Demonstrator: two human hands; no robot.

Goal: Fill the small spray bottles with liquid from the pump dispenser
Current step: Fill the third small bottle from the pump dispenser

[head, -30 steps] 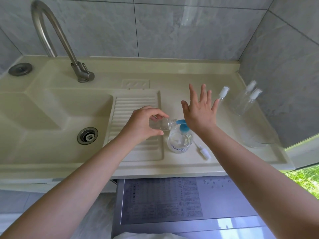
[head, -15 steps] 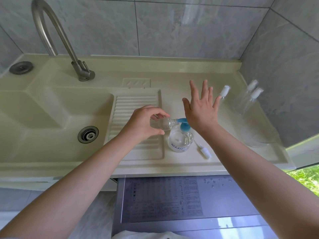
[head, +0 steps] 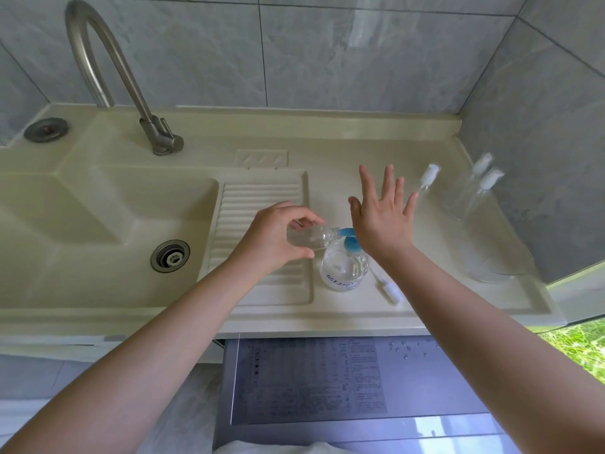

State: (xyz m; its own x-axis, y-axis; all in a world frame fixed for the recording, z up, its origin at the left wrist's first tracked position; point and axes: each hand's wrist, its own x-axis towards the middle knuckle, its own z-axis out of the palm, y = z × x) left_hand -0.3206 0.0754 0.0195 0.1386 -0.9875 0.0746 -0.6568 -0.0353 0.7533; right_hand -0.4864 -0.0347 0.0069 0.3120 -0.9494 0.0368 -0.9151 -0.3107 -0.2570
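Observation:
A clear pump dispenser (head: pixel 343 270) with a blue pump head (head: pixel 351 244) stands on the counter beside the ribbed drainboard. My left hand (head: pixel 275 237) grips a small clear bottle (head: pixel 311 238), tilted on its side, its open neck at the blue spout. My right hand (head: pixel 379 217) is over the pump head, palm down, fingers spread straight. A white spray cap with its tube (head: pixel 389 290) lies on the counter right of the dispenser. Three capped small spray bottles (head: pixel 429 178) (head: pixel 481 165) (head: pixel 489 185) stand further right.
A cream sink basin with drain (head: pixel 170 255) lies to the left, a tall metal faucet (head: pixel 131 93) behind it. A clear glass bowl (head: pixel 491 260) sits near the right wall. Grey tiled walls close in at the back and right. A grey appliance top (head: pixel 327 381) is below the counter edge.
The view has shifted slightly. My right hand stays spread over the pump head with only a small shift; my left hand still holds the small bottle at the spout.

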